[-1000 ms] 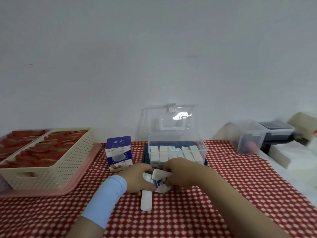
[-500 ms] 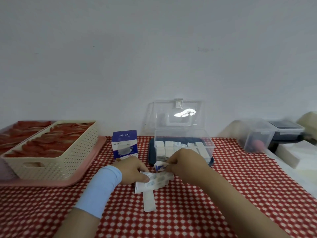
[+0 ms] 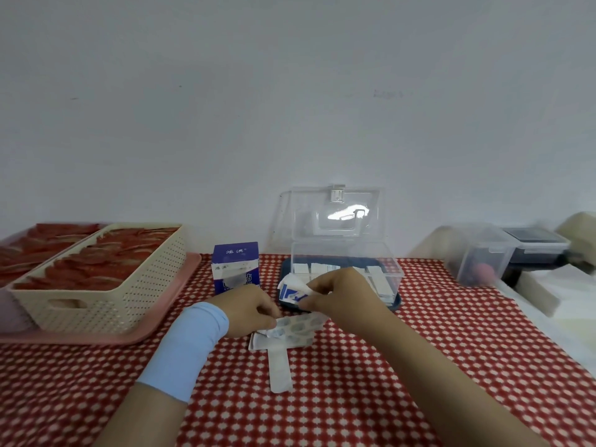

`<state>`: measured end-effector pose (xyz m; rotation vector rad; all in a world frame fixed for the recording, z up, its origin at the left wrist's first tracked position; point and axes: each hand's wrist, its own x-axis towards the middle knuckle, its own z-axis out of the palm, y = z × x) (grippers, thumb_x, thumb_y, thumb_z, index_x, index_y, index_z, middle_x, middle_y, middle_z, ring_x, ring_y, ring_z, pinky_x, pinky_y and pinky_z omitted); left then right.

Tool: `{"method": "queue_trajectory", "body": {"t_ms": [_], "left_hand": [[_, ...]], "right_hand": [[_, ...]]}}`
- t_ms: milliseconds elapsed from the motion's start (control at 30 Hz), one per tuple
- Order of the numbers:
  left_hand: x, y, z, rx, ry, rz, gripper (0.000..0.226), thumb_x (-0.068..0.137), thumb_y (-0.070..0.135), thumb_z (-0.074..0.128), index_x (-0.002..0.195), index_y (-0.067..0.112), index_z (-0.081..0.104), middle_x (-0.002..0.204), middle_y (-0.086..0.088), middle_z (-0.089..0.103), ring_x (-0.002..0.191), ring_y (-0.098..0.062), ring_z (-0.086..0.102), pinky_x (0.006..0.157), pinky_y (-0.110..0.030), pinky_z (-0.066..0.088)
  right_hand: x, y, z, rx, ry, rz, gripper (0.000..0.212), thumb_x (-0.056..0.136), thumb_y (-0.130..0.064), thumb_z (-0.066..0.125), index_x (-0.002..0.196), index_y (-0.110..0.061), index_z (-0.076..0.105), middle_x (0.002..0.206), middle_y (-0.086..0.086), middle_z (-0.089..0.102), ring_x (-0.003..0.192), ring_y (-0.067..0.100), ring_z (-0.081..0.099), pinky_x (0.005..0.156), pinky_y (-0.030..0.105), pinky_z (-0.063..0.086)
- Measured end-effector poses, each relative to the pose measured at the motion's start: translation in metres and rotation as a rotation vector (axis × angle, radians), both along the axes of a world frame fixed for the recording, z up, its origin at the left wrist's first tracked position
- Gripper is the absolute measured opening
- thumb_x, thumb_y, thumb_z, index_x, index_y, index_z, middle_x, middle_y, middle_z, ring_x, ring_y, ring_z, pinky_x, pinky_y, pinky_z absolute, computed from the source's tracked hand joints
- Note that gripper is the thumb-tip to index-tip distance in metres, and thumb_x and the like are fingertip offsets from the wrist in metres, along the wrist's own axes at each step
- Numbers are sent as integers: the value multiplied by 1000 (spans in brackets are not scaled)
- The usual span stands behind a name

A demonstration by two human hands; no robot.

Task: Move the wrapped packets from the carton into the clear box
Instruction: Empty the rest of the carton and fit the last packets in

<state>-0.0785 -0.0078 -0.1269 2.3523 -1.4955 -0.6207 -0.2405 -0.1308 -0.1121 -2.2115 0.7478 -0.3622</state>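
Tabletop [image 3: 354,398] in red check carries the clear box [image 3: 380,253], lid up, straight behind my hands. My right hand [image 3: 342,295] is the nearer to it, fingers pinching what I take for the crumpled blue-and-white carton [image 3: 292,290] just before its front wall. My left hand [image 3: 248,309] curls its fingers onto the left end of the wrapped packets [image 3: 293,330], piled crosswise short of the box. One loose packet [image 3: 280,371] points its long axis towards me.

Soft even light, faint shadows, glare on clear box lid [image 3: 346,215], blurred, stretched right edge
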Motion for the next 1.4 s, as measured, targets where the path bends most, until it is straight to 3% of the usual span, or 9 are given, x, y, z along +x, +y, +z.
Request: {"method": "queue_trajectory", "body": {"t_ms": [100, 467, 600, 800, 933, 1067, 1167, 1333, 1400], "left_hand": [[1, 3, 4, -45, -19, 4, 12, 94, 29, 65, 102, 32, 72, 88, 22, 64, 80, 5, 59, 69, -10, 41], [6, 12, 9, 3, 44, 9, 8, 85, 34, 75, 92, 35, 77, 95, 19, 72, 92, 0, 66, 92, -24, 53], [2, 10, 13, -42, 93, 11, 24, 86, 40, 72, 110, 36, 73, 103, 22, 70, 97, 3, 64, 94, -20, 49], [-11, 3, 16, -486, 385, 63, 23, 84, 34, 75, 106, 29, 69, 102, 13, 75, 96, -2, 69, 89, -26, 51], [-15, 1, 6, -553, 601, 12, 37, 76, 35, 78, 110, 22, 71, 110, 0, 75, 106, -17, 69, 96, -39, 53], [-15, -1, -2, -624, 802, -31, 41, 64, 42, 84, 100, 22, 78, 111, -8, 74, 107, -24, 69, 92, -35, 54], [-15, -3, -2, -674, 826, 35, 27, 67, 30, 83, 89, 16, 78, 101, -8, 76, 101, -24, 71, 87, -33, 56], [-22, -6, 3, -758, 763, 66, 43, 74, 24, 82, 101, -5, 64, 100, -14, 75, 99, -32, 71, 90, -47, 56], [-25, -6, 3, -752, 720, 77, 31, 81, 13, 76, 103, -5, 65, 101, -11, 75, 100, -30, 72, 91, -48, 56]], "right_hand": [[-1, -1, -4, -3, 35, 31, 13, 79, -30, 82, 91, -25, 80, 91, -14, 71, 86, 8, 64, 71, 19, 51], [0, -9, -4, -78, 103, -32, 22, 82, -29, 80, 103, -25, 79, 92, -12, 74, 85, 7, 65, 84, 26, 57], [-7, -9, -1, 251, -79, -30, 13, 78, -28, 83, 92, -27, 81, 83, -11, 76, 73, 7, 68, 66, 21, 56], [-11, -6, 1, 919, -184, 132, 17, 87, -18, 74, 102, -10, 78, 76, 3, 70, 49, 7, 41, 49, 21, 40], [-12, -1, -2, 1064, -78, 294, 9, 91, -18, 68, 94, -12, 74, 70, -2, 65, 42, 3, 37, 47, 17, 38], [-11, 0, -8, 1210, -102, 359, 11, 91, -18, 65, 99, -13, 71, 76, 2, 65, 45, 3, 38, 46, 17, 42], [-11, -1, -10, 1261, -116, 386, 13, 97, -18, 59, 107, -14, 66, 78, 2, 65, 48, 4, 41, 47, 17, 45], [-9, -1, -12, 1248, -136, 317, 15, 98, -18, 60, 112, -13, 62, 78, 0, 60, 52, 5, 41, 48, 17, 46], [-8, -1, -12, 1286, -195, 239, 15, 96, -14, 62, 111, -11, 66, 79, 1, 59, 51, 6, 40, 47, 18, 47]]}}
